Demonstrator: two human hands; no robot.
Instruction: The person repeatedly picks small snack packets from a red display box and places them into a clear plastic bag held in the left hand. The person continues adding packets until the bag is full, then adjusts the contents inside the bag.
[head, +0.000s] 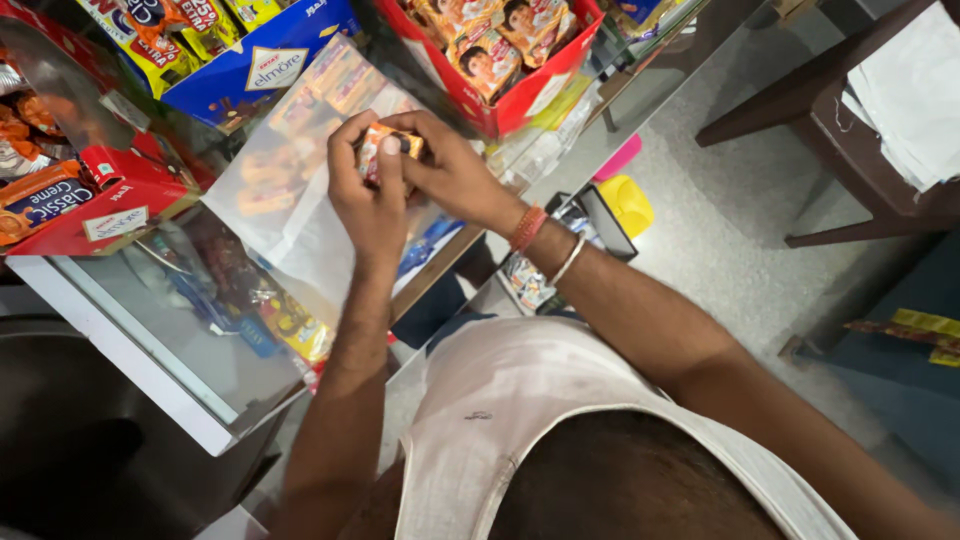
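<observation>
Both hands meet over a glass-topped worktop (150,330), closed on one small orange packet (388,146). The packet's long axis runs roughly level across the view, one end under the left thumb, the other toward the right hand; most of it is covered, so which face is up cannot be told. The left hand (365,200) comes up from below, its fingers (345,135) curled over the packet's left end and the thumb pressed against its front. The right hand (450,175) reaches in from the right, fingers (425,125) drawn close together and pinching the packet's right end (nothing spread wide on either hand). A clear plastic bag (285,190) lies flat on the glass just behind and below the hands, holding more orange-wrapped sweets. Around it stand a red display box (515,100) of snack packs and a blue box (250,70). On the right wrist sit an orange thread band (527,228) and a thin metal bangle (567,260).
</observation>
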